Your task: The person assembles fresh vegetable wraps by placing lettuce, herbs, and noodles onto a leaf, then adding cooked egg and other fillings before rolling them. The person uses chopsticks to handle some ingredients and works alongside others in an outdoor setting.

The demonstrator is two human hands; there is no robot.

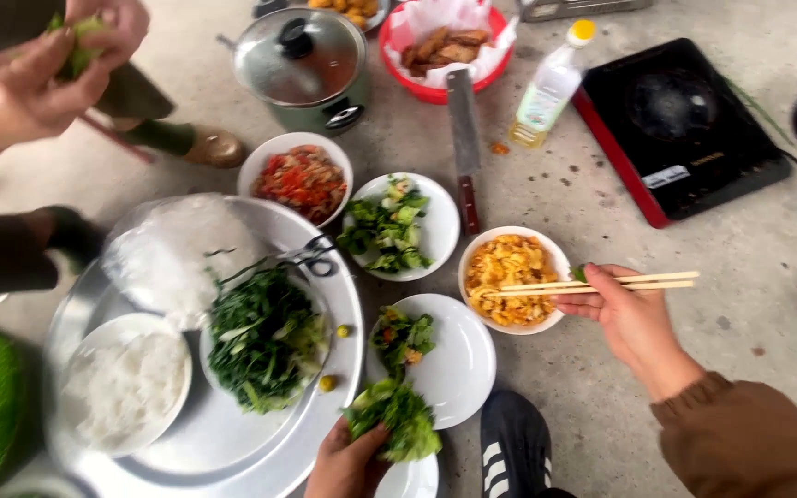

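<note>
Item: left hand [348,461], bottom centre of the head view. Fingers closed around a bundle of green lettuce leaves [397,420]; the leaves fan up and to the right out of the grasp, over the near rim of a white plate [458,364] that carries a small portion of mixed greens [405,337].

Item: right hand [634,318], right of centre, sleeve brown. Fingers clenched on a pair of wooden chopsticks [592,284]; the sticks lie nearly level, tips reaching left over a white bowl of yellow scrambled egg [507,277], back ends jutting right past the hand.

Surroundings, on a grey concrete floor:
- Bowl of chopped herbs [389,226], just left of the egg bowl.
- Bowl of red chopped tomato mix [302,180], further left.
- Round metal tray [232,452] holding a plate of rice noodles [126,387], a plate of dark leafy greens [265,341], scissors [311,256] and rice paper sheets [172,254].
- Cleaver [463,138], lying between the bowls and a red basket of fried pieces [445,46].
- Oil bottle [551,88]; induction cooker [680,129]; lidded rice cooker [304,69].
- Another person's hands [39,65], top left, pinching green leaves.
- Black shoe [514,443], bottom centre.
</note>
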